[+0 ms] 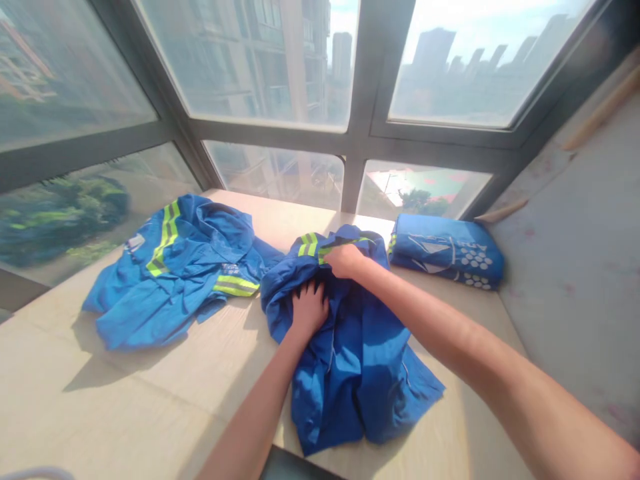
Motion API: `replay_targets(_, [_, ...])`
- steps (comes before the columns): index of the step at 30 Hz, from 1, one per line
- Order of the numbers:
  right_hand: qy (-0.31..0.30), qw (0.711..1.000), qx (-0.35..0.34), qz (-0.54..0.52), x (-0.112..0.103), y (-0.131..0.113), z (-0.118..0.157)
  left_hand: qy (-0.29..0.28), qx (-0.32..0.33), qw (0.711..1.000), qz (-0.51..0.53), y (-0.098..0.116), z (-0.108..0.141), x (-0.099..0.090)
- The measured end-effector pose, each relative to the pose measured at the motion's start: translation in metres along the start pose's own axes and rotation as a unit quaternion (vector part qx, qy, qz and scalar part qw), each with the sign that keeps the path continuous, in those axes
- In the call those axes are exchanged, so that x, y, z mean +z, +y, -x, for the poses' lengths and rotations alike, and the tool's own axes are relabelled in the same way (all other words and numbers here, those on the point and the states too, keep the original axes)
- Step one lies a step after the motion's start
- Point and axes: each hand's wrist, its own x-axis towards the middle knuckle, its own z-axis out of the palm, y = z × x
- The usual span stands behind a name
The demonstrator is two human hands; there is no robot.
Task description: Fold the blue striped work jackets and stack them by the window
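Observation:
A crumpled blue work garment with yellow-green and grey reflective bands lies in front of me, its lower end spreading toward the near edge. On its upper left part rests my left hand, fingers spread and partly against a fold. My right hand is closed on the cloth at a reflective band near the top; its fingertips are hidden. To the left, a blue work jacket with similar bands and a small chest label lies loosely spread, one end reaching the garment under my hands.
A folded blue bundle with white printed dots sits at the back right, near the wall. Grey window frames rise behind the pale wooden surface. A dark gap shows at the front edge.

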Motion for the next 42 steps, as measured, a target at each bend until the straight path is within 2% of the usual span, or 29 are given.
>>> replay_targets(3, [-0.088,0.991,-0.073,-0.074,0.034,0.007,0.031,0.002,-0.022,1.0,0.002,-0.004,-0.005,0.004])
replay_targets(4, [-0.09,0.987,-0.089,-0.099,0.038,0.016,0.043,0.004,-0.027,1.0,0.003,-0.007,-0.006,0.005])
replay_targets(6, [-0.034,0.989,-0.067,-0.13,0.037,0.04,0.072,0.013,-0.033,0.999,0.008,-0.011,-0.008,0.005])
replay_targets(8, [0.06,0.988,0.031,-0.138,0.031,0.071,0.105,0.021,-0.034,0.999,0.015,-0.013,-0.011,0.006])
replay_targets(10, [0.12,0.974,0.153,-0.116,0.029,0.101,0.143,0.025,-0.034,0.999,0.02,-0.014,-0.015,0.005])
replay_targets(12, [0.118,0.96,0.241,-0.082,0.033,0.124,0.184,0.028,-0.035,0.999,0.024,-0.013,-0.021,0.004])
replay_targets(14, [0.104,0.947,0.299,-0.06,0.043,0.134,0.224,0.031,-0.033,0.999,0.03,-0.012,-0.027,0.001])
replay_targets(17, [0.102,0.944,0.309,-0.05,0.062,0.127,0.275,0.035,-0.027,0.998,0.037,-0.013,-0.027,-0.009])
replay_targets(20, [0.092,0.951,0.293,-0.025,0.076,0.108,0.305,0.07,0.001,0.994,0.082,-0.023,-0.007,-0.022])
replay_targets(23, [0.071,0.957,0.281,0.001,0.082,0.091,0.315,0.102,0.005,0.981,0.163,-0.036,0.04,-0.035])
replay_targets(25, [0.068,0.959,0.275,0.0,0.081,0.085,0.315,0.088,-0.027,0.975,0.203,-0.04,0.082,-0.043])
replay_targets(29, [0.103,0.941,0.308,-0.097,0.064,0.088,0.312,0.044,-0.078,0.962,0.258,-0.034,0.164,-0.048])
replay_targets(32, [0.144,0.902,0.363,-0.182,0.03,0.095,0.314,0.023,-0.066,0.965,0.252,-0.021,0.205,-0.037])
replay_targets(35, [0.221,0.867,0.395,-0.208,-0.016,0.096,0.321,0.035,-0.042,0.974,0.218,-0.013,0.222,-0.019])
replay_targets(38, [0.283,0.852,0.424,-0.116,-0.052,0.082,0.331,0.045,-0.02,0.979,0.2,-0.011,0.224,-0.008])
replay_targets(40, [0.307,0.854,0.417,-0.057,-0.062,0.066,0.336,0.052,-0.012,0.978,0.204,-0.008,0.222,-0.008])
replay_targets(42, [0.29,0.884,0.359,-0.068,-0.058,0.05,0.338,0.065,-0.002,0.973,0.221,-0.004,0.219,-0.011])
